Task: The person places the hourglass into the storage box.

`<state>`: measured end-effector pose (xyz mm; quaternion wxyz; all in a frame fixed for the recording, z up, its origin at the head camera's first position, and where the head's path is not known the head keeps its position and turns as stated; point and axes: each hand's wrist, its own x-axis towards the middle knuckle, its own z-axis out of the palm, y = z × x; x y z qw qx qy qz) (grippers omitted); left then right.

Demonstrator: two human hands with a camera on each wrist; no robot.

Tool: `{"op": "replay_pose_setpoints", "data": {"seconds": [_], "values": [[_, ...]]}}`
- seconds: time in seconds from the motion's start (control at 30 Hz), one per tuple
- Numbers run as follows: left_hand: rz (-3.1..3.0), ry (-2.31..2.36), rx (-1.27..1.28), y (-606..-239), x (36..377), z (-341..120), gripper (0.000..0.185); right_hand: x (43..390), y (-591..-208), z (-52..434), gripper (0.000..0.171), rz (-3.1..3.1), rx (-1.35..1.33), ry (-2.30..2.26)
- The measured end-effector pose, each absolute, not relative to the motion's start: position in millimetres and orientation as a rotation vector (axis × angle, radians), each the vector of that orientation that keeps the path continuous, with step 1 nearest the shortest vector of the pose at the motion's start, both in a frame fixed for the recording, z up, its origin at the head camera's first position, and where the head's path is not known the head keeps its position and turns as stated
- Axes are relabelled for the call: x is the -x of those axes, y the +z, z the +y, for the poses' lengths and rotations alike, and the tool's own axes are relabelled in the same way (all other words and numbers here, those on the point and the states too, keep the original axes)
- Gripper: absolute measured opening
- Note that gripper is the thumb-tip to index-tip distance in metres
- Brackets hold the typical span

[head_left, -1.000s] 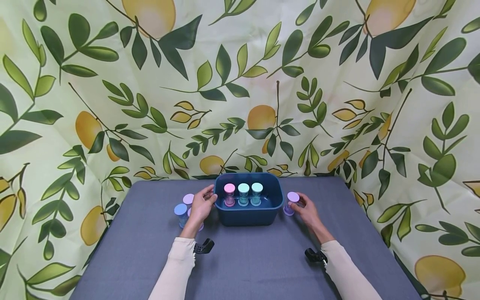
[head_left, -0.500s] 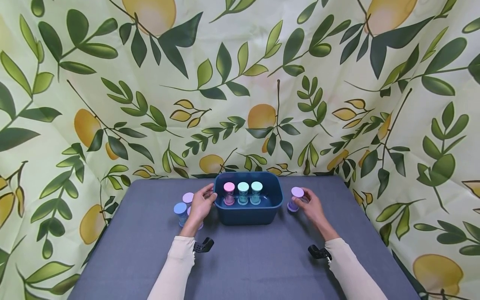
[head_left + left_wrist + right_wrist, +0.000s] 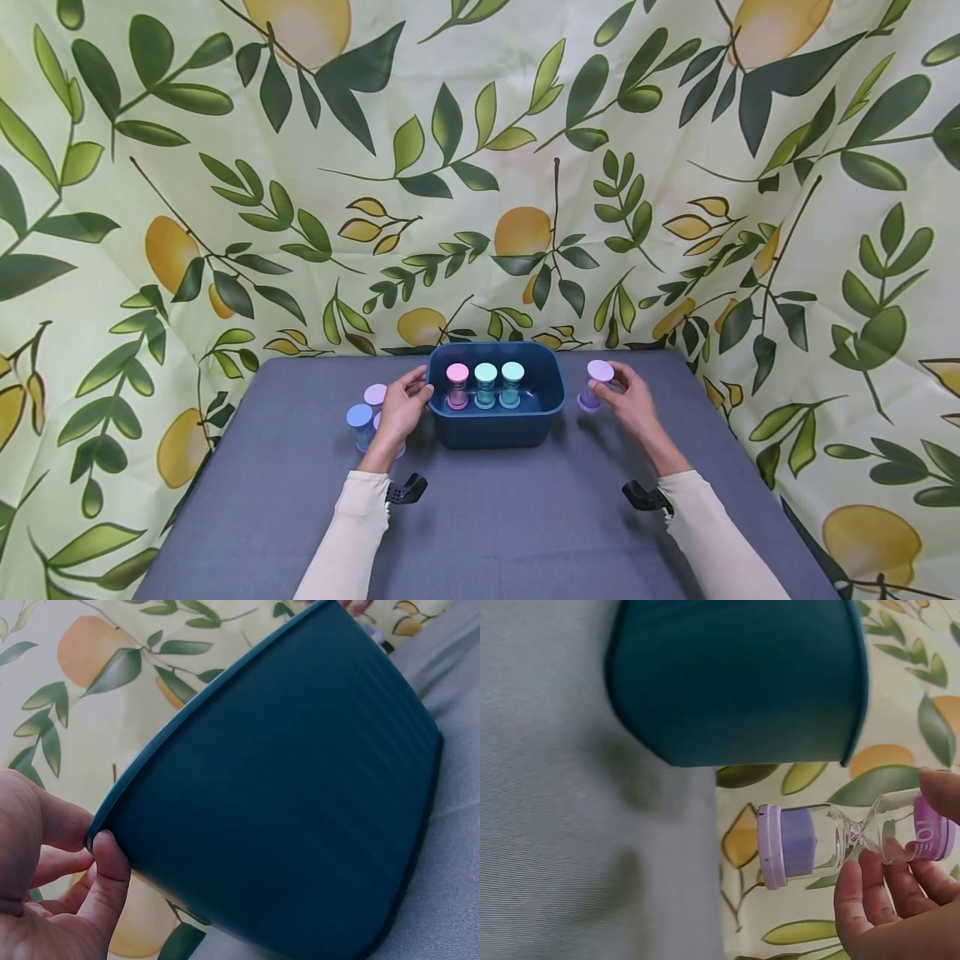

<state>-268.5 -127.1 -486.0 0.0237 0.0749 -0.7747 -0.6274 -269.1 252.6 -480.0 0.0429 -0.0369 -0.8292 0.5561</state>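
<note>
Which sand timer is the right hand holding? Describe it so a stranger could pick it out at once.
Start at the dark blue bin in the middle of the grey table. Just off its right wall, the right hand holds a purple sand timer by its upper part. It is the only timer on that side: three stand inside the bin, and the others sit beyond the left hand.

A pale green fabric backdrop [image 3: 480,167] printed with lemons and dark leaves drapes behind my grey cloth-covered table [image 3: 487,525].

Grey table [image 3: 487,525] under blue bin [image 3: 495,427], hourglasses [image 3: 361,423]
</note>
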Motion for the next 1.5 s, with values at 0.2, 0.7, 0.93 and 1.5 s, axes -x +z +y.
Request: {"op": "replay_pose_setpoints", "data": {"seconds": [0.2,0.7,0.93,1.5], "values": [[-2.384,-1.942,-0.228,-486,269,-127,0.047,268,-463,252,0.062,-2.495,0.079,1.72],[-2.345,-1.966,-0.187,-487,267,-126,0.046,269,-436,238,0.068,-2.445,0.016,1.802],[-2.365,-1.952,-0.208,-487,268,-127,0.047,269,-427,225,0.066,-2.414,-0.03,1.864],[-2.385,-1.945,-0.251,-485,268,-126,0.047,271,-419,182,0.058,-2.365,-0.132,2.027]]}}
